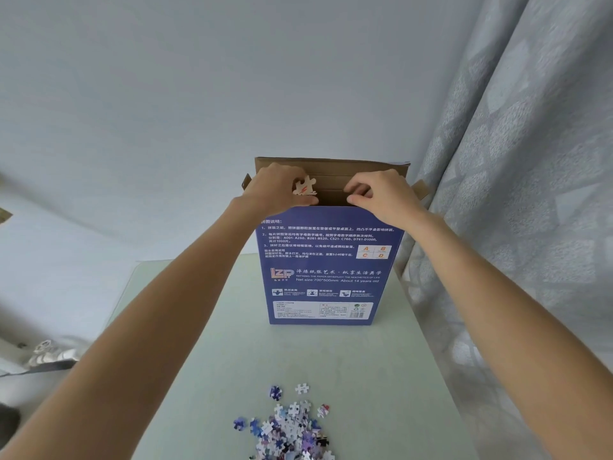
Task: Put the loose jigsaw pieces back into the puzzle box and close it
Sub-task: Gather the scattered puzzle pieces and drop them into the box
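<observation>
Your left hand [278, 187] pinches 1 piece [305, 187] over the open box [328, 263]; your right hand [381, 194] grips its rim; the pile [288, 429] at bottom centre remains.

One puzzle box [328, 263]; two hands; one held piece [305, 187]; one loose-piece pile [292, 433], uncountable.
</observation>
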A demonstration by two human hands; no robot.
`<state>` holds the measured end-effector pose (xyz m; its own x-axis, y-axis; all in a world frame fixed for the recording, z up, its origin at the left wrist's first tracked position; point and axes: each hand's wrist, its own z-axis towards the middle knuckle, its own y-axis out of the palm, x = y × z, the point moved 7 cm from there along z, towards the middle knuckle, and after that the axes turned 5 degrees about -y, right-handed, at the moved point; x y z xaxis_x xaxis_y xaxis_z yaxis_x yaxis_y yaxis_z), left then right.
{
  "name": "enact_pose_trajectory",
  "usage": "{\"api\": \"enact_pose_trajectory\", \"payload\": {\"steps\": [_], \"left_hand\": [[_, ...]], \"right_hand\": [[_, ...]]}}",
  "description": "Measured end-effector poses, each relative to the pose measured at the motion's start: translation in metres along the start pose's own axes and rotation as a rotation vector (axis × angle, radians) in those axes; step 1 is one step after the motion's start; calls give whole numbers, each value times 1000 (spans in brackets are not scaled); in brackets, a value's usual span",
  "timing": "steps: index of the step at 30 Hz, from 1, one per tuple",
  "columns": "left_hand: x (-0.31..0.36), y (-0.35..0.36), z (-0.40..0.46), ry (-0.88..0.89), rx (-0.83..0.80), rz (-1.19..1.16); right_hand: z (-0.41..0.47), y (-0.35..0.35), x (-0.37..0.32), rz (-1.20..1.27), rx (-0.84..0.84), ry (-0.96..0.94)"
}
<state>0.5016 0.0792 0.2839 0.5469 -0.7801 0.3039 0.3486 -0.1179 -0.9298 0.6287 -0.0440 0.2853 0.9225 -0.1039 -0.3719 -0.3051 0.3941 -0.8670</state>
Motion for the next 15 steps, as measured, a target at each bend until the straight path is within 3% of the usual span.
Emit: {"api": "enact_pose_trajectory", "payload": {"steps": [6, 10, 15], "left_hand": [[3, -1, -6, 12, 56, -31], [-5, -8, -15, -23, 170, -175], [-6, -1, -22, 22, 135, -119]], "right_hand": [[-3, 5, -3, -28, 5, -14], [-4, 5, -6, -20, 25, -27], [-5, 7, -14, -20, 59, -66]]}}
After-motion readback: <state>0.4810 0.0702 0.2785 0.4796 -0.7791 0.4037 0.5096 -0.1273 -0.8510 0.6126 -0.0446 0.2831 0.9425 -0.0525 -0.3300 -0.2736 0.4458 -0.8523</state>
